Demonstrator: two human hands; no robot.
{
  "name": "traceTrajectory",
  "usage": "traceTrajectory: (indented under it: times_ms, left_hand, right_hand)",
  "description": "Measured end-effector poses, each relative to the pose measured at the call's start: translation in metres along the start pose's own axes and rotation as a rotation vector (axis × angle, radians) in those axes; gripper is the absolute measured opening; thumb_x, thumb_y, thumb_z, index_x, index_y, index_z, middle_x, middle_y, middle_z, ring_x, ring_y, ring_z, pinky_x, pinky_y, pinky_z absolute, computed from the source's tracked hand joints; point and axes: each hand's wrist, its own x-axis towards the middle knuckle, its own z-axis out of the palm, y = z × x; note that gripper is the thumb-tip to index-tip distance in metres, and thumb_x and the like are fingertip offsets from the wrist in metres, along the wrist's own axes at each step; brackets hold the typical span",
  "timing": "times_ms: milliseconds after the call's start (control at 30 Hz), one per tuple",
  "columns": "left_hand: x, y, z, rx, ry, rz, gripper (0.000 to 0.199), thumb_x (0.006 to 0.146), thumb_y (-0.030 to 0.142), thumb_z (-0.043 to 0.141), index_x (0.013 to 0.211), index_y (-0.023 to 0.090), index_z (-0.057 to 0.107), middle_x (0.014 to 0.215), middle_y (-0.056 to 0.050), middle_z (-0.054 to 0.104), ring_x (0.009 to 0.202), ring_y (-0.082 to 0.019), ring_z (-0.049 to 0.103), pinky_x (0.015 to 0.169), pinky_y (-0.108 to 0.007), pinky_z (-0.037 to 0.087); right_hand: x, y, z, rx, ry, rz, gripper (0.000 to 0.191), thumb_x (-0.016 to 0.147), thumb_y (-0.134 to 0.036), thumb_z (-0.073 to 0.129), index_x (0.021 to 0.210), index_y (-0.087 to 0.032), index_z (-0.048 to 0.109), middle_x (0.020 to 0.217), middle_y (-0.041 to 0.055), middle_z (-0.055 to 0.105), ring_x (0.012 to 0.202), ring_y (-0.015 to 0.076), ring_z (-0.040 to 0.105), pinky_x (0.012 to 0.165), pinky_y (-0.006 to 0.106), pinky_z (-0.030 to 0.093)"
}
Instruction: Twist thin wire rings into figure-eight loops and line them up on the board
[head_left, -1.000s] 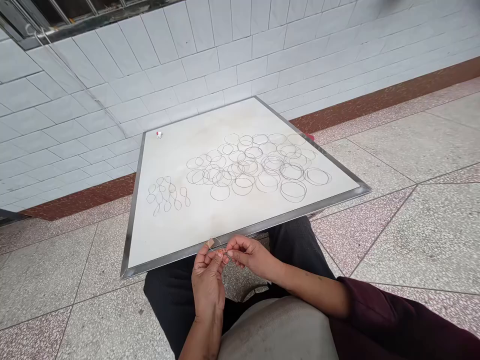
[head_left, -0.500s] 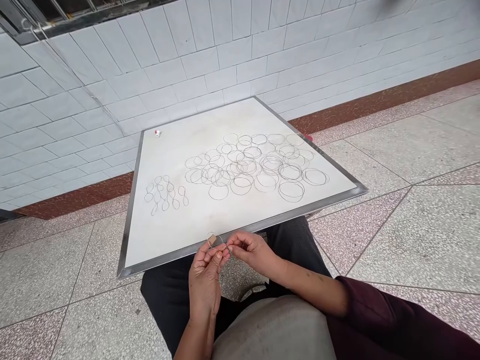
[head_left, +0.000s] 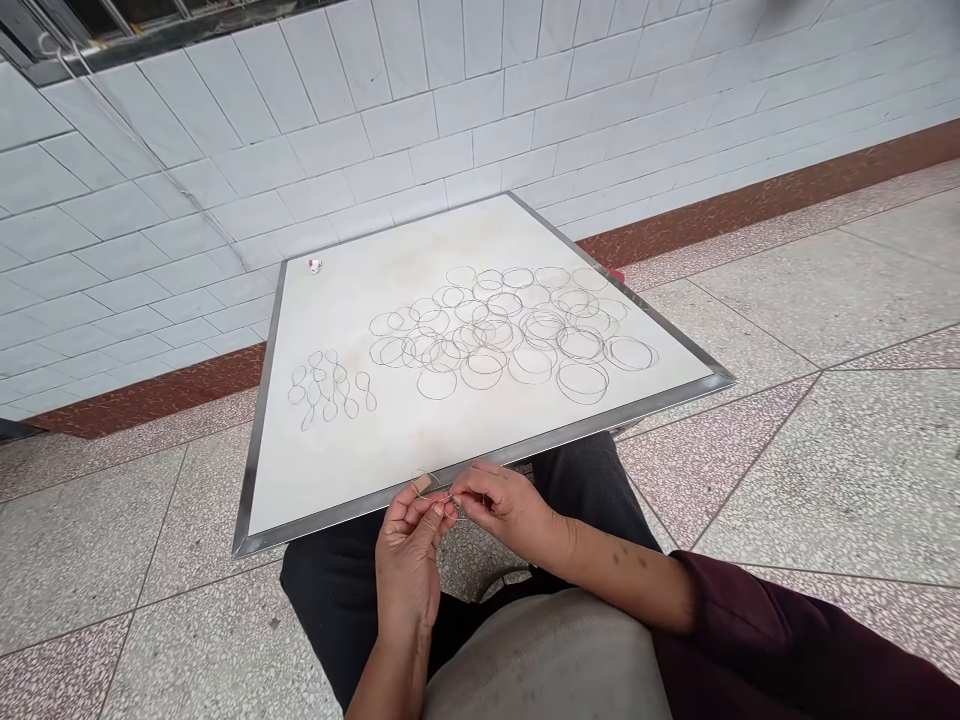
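"How many of each, taking the board's middle as the clock's centre?"

"Two hands at 6 o'clock. The left hand (head_left: 411, 550) pinches one thin, pale wire loop (head_left: 433, 498) narrowly between thumb and fingers; the right hand (head_left: 506, 508) meets it with its own narrow pinch. One small tan square patch (head_left: 422, 484) sits by the left index finger. At 8 to 9 o'clock lie about seven dark wire figure-eights (head_left: 363, 381); from the middle to 3 o'clock, dozens of thin round wire rings (head_left: 484, 368), overlapping too much to count. One tiny red-and-white object (head_left: 315, 266) is at 10."

"Edges and room?"

"The white rectangular board (head_left: 360, 470) has grey metal edging (head_left: 337, 517). The wire loop is just over the 6 o'clock edge, above the dark trousers (head_left: 322, 575). A wide white band separates rings from that edge; a narrower one separates them from the figure-eights."

"What's unclear?"

"Fingertips cover part of the loop, so its ends can't be made out. A pinkish-red thing (head_left: 617, 275) past the 2 o'clock edge is mostly hidden. The dark barred window (head_left: 127, 25) at 10 to 11 is cut off."
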Motion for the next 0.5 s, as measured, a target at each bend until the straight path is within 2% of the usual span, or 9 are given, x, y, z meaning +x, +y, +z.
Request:
traceTrajectory:
  times_ms: [300,500]
  left_hand:
    - [-0.0003,0.0014,-0.0016,0.024,-0.011,0.011,0.044,0.06,0.021,0.087,0.099,0.017,0.069,0.083,-0.004,0.075,0.077,-0.016,0.071,0.081,-0.032,0.056]
    - [-0.0027,0.0031,-0.0019,0.047,-0.005,0.02,0.043,0.06,0.021,0.087,0.098,0.016,0.069,0.079,-0.002,0.073,0.075,-0.015,0.07,0.078,-0.03,0.056]
  right_hand:
    - [0.0005,-0.0042,-0.0025,-0.111,-0.005,-0.022,0.014,0.087,-0.013,0.053,0.081,-0.02,0.063,0.073,0.0003,0.058,0.069,0.0134,0.053,0.062,0.023,0.041]
    - [-0.0007,-0.0092,-0.0041,-0.147,-0.013,-0.088,0.014,0.09,-0.017,0.052,0.083,-0.018,0.064,0.075,0.0026,0.061,0.071,0.0146,0.055,0.064,0.025,0.042]
